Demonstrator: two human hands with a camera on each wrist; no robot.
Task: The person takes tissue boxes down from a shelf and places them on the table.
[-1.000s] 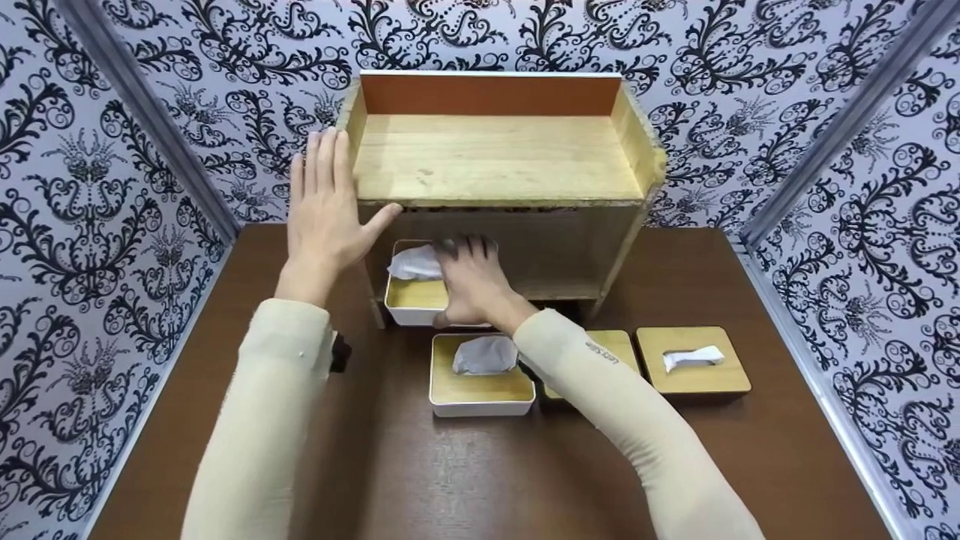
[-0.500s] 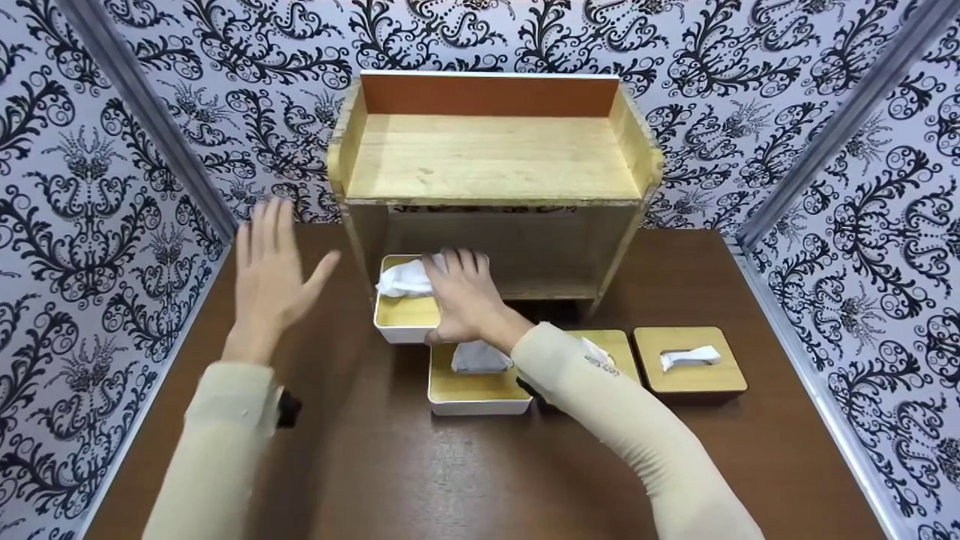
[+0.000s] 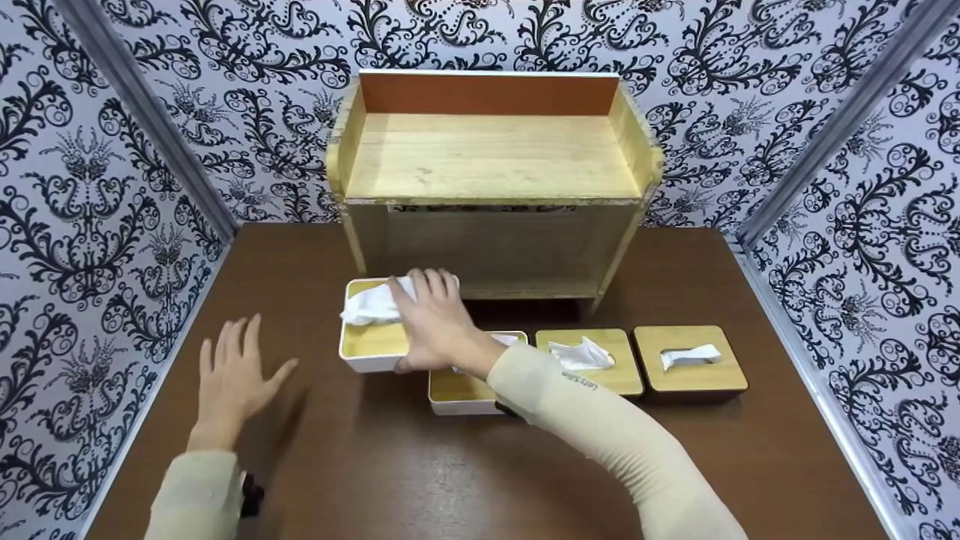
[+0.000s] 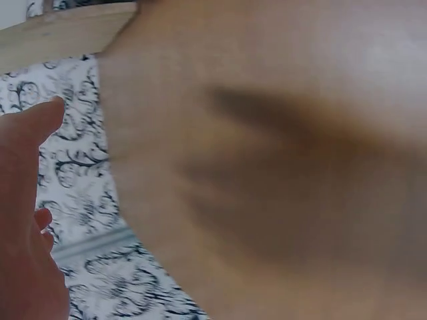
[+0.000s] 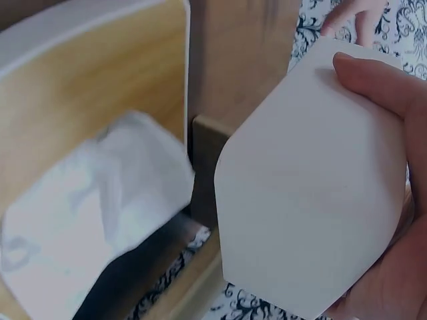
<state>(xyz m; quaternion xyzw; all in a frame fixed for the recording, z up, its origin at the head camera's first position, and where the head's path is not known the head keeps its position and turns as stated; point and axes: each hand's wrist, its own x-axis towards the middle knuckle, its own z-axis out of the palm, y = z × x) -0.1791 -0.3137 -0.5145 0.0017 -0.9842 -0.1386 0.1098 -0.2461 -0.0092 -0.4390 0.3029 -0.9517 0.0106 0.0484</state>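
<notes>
My right hand (image 3: 435, 322) grips a tissue box (image 3: 373, 342) by its right end. The box has a white body and a wood-look lid, with a white tissue (image 3: 375, 304) sticking out. It overlaps the lower left front of the shelf unit in the head view, a shadow on the table beneath it. In the right wrist view, the thumb and fingers span the white end of the box (image 5: 307, 180). My left hand (image 3: 234, 371) is over the left of the table, fingers spread, holding nothing. A second white tissue box (image 3: 457, 407) is partly hidden behind my right forearm.
A two-level wooden shelf unit (image 3: 495, 157) stands at the back of the brown table (image 3: 442, 480). Two more wood-lidded tissue boxes stand right of the second white one: one box (image 3: 621, 349) beside it, and a dark-sided box (image 3: 694, 380) farther right. Patterned walls (image 3: 862, 225) enclose the table.
My right hand has drawn the tissue box out of the shelf's lower level, toward me and left. My left hand has left the shelf's side and moved down and left.
</notes>
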